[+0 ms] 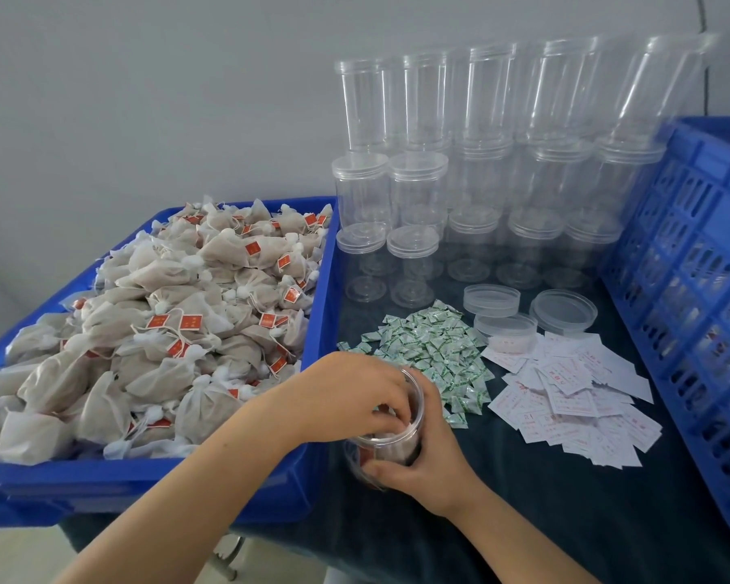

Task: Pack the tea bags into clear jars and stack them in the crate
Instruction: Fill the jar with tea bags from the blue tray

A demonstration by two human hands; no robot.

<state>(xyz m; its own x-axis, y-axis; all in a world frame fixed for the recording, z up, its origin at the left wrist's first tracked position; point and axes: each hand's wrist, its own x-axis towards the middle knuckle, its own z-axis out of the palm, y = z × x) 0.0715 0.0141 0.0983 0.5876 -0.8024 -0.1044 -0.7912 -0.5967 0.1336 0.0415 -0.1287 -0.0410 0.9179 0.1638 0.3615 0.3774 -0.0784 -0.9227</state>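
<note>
Reaching into the mouth of a clear round plastic jar [390, 440] with the left hand [357, 398], fingers curled down inside the rim and pinching a white tea bag there. Gripping the same jar from the near side with the right hand [422, 469], thumb across its lower wall, fingers wrapped behind. Jar tilted, partly filled with pale bags, just off the front right corner of the shallow blue plastic tray [317, 339]. Heaped high in that tray: white gauze tea bags with small red tags [178, 330]. Standing at the back of the dark teal cloth-covered worktop [565, 520]: rows of empty clear lidded jars [473, 170], stacked two and three high. Lying loose in front of them: three clear round lids [563, 310]. Scattered between jar and lids: a pile of small green-and-white sachets [430, 351]. Spread to the right of the sachets: white paper slips with red print [574, 398]. Standing along the right edge: a blue slotted plastic crate [692, 288], contents hard to tell through the slots.
</note>
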